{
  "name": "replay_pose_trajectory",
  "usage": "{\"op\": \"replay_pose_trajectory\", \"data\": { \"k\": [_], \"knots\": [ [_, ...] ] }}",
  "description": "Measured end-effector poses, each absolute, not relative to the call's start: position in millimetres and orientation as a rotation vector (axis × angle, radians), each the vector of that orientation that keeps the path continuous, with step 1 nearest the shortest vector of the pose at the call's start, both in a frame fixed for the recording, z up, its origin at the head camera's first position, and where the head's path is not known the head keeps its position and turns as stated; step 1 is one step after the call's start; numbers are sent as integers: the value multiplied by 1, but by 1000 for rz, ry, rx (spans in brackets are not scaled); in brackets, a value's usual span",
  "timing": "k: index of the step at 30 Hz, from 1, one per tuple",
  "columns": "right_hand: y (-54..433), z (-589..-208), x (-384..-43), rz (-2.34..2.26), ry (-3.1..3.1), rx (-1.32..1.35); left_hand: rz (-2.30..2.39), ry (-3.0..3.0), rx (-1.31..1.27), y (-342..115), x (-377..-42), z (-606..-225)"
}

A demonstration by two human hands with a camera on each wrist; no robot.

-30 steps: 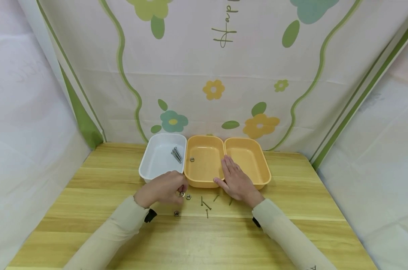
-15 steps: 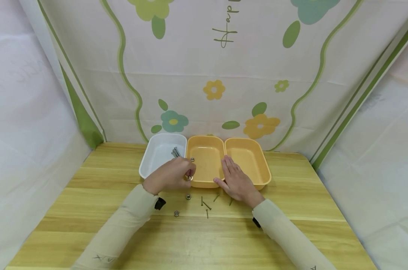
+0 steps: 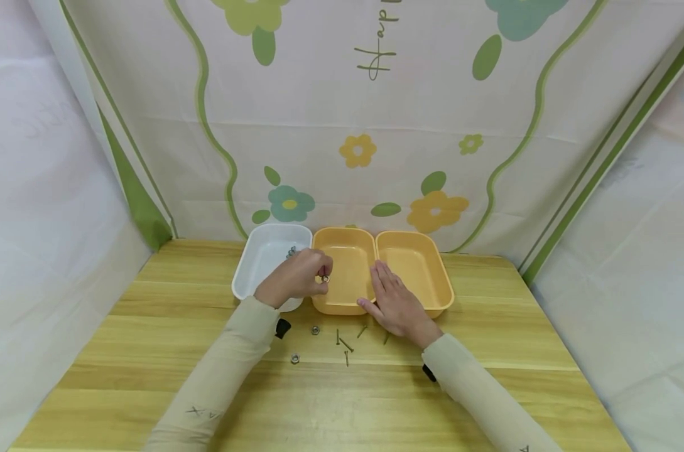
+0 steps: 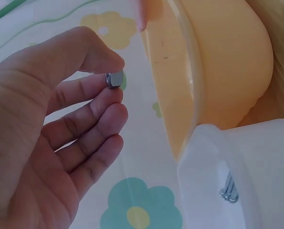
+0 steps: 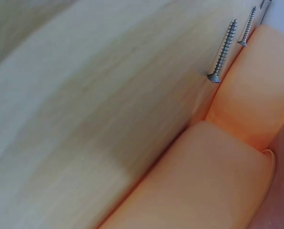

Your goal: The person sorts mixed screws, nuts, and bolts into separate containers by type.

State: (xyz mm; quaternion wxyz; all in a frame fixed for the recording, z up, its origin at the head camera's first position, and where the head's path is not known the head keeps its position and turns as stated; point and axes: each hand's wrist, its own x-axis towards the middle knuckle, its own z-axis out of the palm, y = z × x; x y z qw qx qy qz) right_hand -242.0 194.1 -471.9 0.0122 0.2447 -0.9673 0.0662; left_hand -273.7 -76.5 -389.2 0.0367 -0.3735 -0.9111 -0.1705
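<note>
Between thumb and index finger, my left hand [image 3: 293, 276] pinches a metal nut [image 3: 325, 279] over the left part of the middle orange tray [image 3: 350, 267]. The left wrist view shows the nut [image 4: 115, 79] edge-on at the fingertips, with the other fingers loosely bent. My right hand [image 3: 399, 307] lies with straight fingers across the adjoining rims of the middle tray and the right orange tray [image 3: 423, 270]. Two loose nuts, one [image 3: 316, 330] close to the trays and another [image 3: 295, 358] nearer the front, lie on the wooden table [image 3: 342, 402].
Left of the orange trays stands a white tray [image 3: 257, 267] with several bolts [image 4: 230, 191], partly hidden by my left hand. Several small screws [image 3: 346, 344] lie scattered before the middle tray; the right wrist view shows one screw [image 5: 223, 52] close by its wall. A flowered cloth [image 3: 319, 81] rises behind.
My left hand has lifted the nut off the table and carried it forward and right, over the middle tray. It now covers the nut seen inside there earlier. My right hand stays put.
</note>
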Motion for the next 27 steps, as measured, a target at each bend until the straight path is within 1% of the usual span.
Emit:
{"op": "replay_pose_trajectory", "data": {
  "k": [6,14,20,27],
  "knots": [
    [194,-473,-243,198,-3011,762,-519,-2818,-1078,-71,-282,-396],
    [194,-476,-244,193,-3032,751,-481,-2797,-890,-65,-284,-406],
    [195,-478,-245,208,-3016,749,-468,-2821,-926,-73,-279,-404],
    [196,-477,-245,218,-3011,752,-468,-2834,-987,-87,-266,-398]
  ]
}}
